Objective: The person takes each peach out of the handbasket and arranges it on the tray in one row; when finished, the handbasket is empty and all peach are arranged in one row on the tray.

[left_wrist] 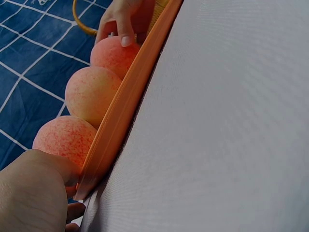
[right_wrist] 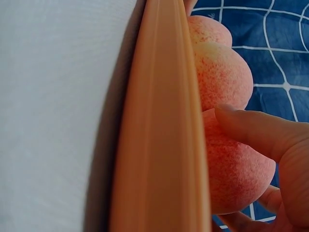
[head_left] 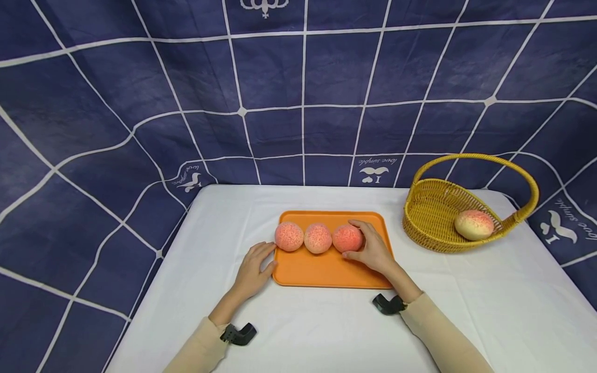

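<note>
Three pink-red peaches stand in a row on an orange tray (head_left: pixel 326 272): a left peach (head_left: pixel 289 237), a middle peach (head_left: pixel 318 239) and a right peach (head_left: pixel 345 239). My right hand (head_left: pixel 374 250) holds the right peach between thumb and fingers; in the right wrist view its thumb (right_wrist: pixel 256 126) lies on the peach's side. At the tray's left edge is my left hand (head_left: pixel 253 272), fingers loosely bent beside the left peach. The left wrist view shows this hand (left_wrist: pixel 34 193) at the tray's corner, its fingertips partly hidden.
A yellow wicker basket (head_left: pixel 426 228) with a tall handle stands right of the tray, with another peach (head_left: pixel 473 225) inside. White cloth (head_left: pixel 298 326) covers the table. A dark blue curtain with white lines (head_left: pixel 336 129) hangs behind and around it.
</note>
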`<state>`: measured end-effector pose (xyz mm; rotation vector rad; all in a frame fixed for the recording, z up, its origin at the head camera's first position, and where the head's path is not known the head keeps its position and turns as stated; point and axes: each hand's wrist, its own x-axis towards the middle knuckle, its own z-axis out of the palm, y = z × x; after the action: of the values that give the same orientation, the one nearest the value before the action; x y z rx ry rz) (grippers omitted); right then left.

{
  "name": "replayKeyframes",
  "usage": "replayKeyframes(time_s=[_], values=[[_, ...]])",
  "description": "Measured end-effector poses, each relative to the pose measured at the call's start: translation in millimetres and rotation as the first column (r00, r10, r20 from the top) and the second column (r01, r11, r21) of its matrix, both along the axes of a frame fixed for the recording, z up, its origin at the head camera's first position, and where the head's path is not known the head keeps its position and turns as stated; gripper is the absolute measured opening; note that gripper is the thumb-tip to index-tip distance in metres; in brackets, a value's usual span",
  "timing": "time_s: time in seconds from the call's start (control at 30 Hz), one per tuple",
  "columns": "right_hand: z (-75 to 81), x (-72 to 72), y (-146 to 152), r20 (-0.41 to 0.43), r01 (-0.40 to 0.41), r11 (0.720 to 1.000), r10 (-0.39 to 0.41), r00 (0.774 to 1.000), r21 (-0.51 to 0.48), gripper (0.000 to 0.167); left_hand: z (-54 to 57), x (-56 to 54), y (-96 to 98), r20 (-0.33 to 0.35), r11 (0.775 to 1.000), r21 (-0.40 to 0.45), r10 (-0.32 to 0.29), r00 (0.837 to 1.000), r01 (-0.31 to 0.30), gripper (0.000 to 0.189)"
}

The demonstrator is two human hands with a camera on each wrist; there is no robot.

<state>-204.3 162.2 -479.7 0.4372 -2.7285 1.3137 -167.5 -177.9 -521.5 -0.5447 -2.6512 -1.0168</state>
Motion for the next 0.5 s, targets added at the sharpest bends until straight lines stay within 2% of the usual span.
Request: replayKeyframes(time_s=[0.3,0.5], values=[[0.3,-1.1,0.3,-0.003,0.002,1.000,-0.002,1.000,0.004,0.083,-0.3,0.3,0.2,0.000,1.000,0.003,0.000,1.000,0.000,0.046],[1.4,-1.3,-0.1,-0.024,-0.003,1.000,0.003,1.000,-0.001,0.082,-1.3,-0.1,0.3,-0.033,1.000,-0.008,0.000,0.999,0.000,0.046]])
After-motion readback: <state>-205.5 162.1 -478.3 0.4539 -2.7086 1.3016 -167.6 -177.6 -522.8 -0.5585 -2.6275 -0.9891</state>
